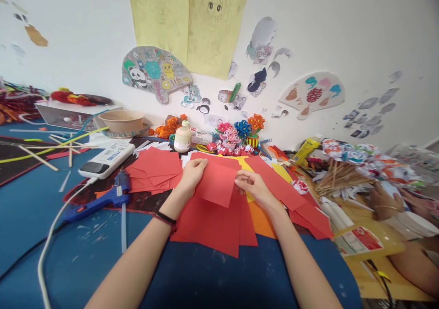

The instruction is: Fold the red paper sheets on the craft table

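Observation:
A square of red paper [216,184] is held up over larger red sheets [209,229] lying on the blue table. My left hand [193,174] pinches its upper left side between thumb and fingers. At its right edge is my right hand [252,185], fingers curled and fingertips at the paper; how firmly they grip is hard to see. To the left lies a pile of red paper pieces [156,169]. Long red strips [288,190] fan out on the right, with orange paper [262,220] and yellow paper partly covered beneath the red sheets.
A blue glue gun [99,204] and a white power strip [108,159] with a cable lie left. Behind the paper stand a glue bottle [183,136] and pipe-cleaner flowers [229,135]. At right, another person's hands [387,201] are near a yellow-liquid jug [368,242].

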